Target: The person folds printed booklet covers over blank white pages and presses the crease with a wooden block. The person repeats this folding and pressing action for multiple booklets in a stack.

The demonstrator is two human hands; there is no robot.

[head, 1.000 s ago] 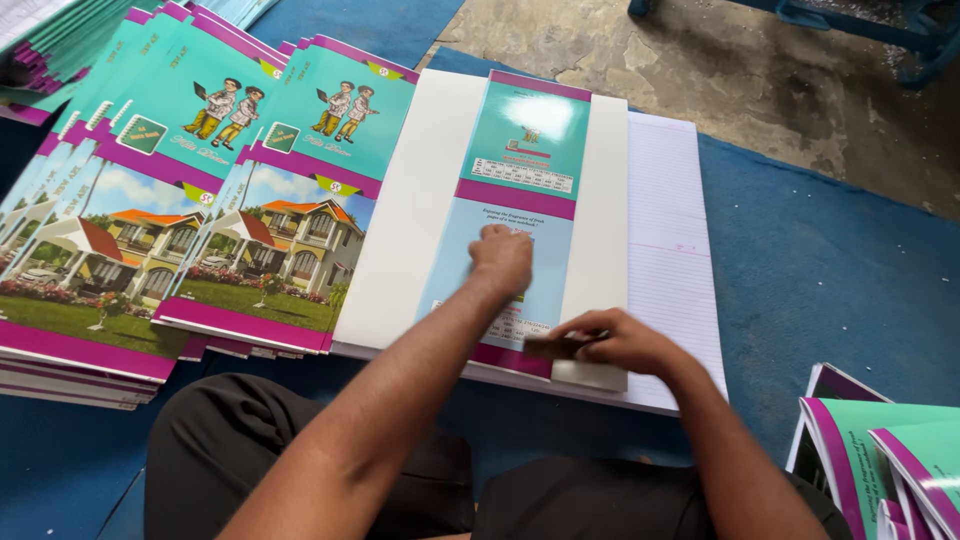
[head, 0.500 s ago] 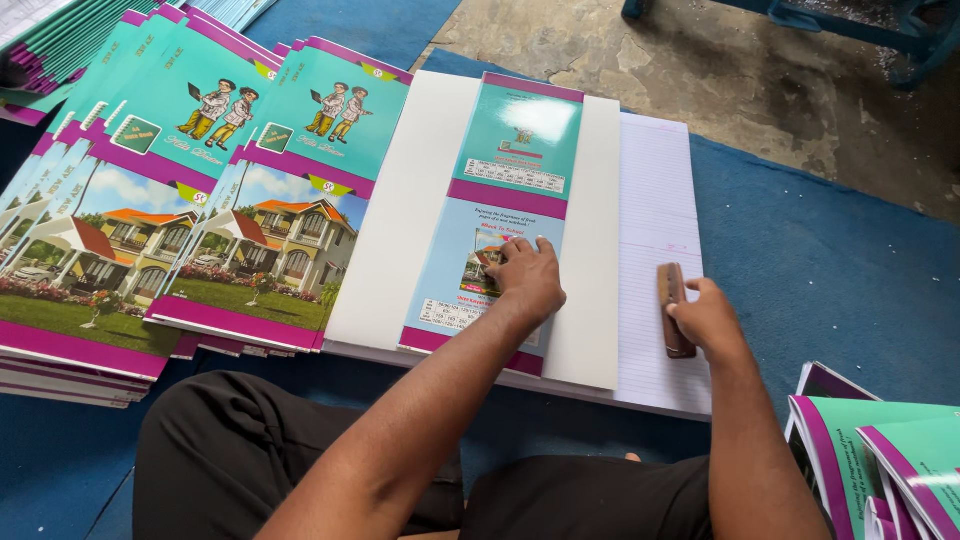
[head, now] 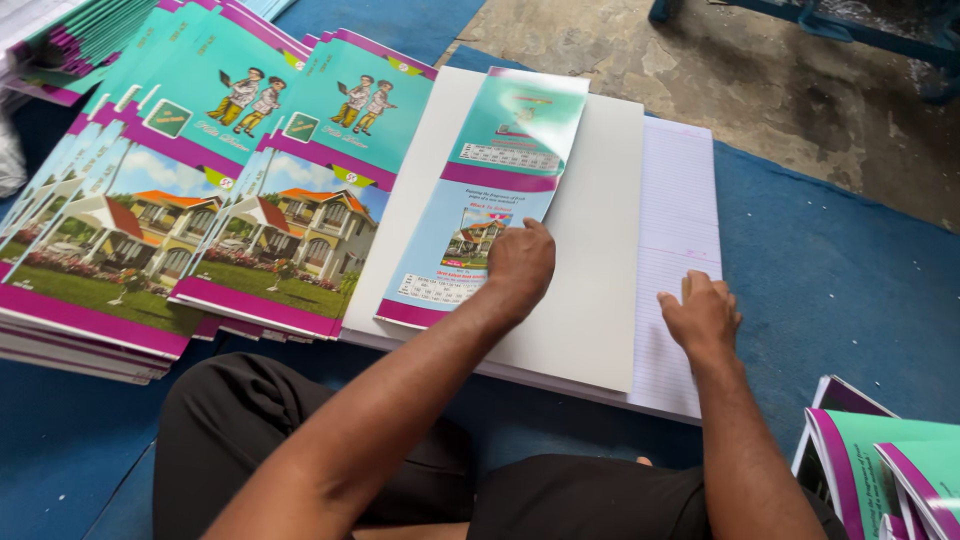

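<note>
- While the view looks straight down, dark trousers are seen nearest the camera, with both forearms stretched out over them.
- Bottom right, a few teal-and-magenta booklets are stacked on the blue floor mat.
- The right hand is laid palm-down on the lined paper block. Its fingers are curled in loosely; something small seems tucked under them, but whether anything's actually gripped can't be told.
- The left hand is pressed on the narrow teal cover strip, fingers bent, knuckles up, nothing clasped, so the grip is basically a loose fist pushing down.
- That strip is placed lengthwise on the white card sheet, which is set on top of the lined block, with the block's right edge left showing.
- Left of that, fanned piles of printed covers (house picture, cartoon kids) are spread out, just beside the white sheet.
- Farthest away, bare concrete floor and a blue metal frame are visible.
</note>
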